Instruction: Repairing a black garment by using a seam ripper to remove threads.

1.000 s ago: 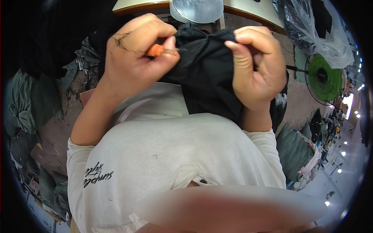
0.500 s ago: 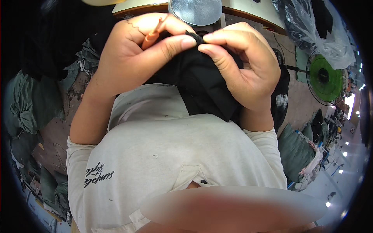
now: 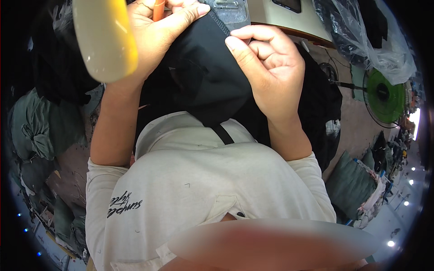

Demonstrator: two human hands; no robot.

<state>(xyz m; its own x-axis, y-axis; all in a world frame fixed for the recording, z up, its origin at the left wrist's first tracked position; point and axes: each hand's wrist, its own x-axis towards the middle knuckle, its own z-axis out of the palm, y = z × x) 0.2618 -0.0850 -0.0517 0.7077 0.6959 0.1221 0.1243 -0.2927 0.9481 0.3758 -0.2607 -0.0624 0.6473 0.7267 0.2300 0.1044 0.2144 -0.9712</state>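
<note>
left hand [image 3: 154, 41] and right hand [image 3: 275, 63] pinch black cloth [image 3: 201, 74] by its edge; the left also holds an orange tool [image 3: 158, 10].

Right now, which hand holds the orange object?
The left hand: the orange object sits in its grip, while the right hand pinches only the edge of the black cloth.

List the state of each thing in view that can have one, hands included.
Left hand: pinching black cloth at its edge
Right hand: pinching the same edge
Black cloth: edge straight between the hands, rest draped below
Orange tool: held in left hand
Green sack: knotted
Fan: running or off, can't tell
Clear bag: crumpled
</note>
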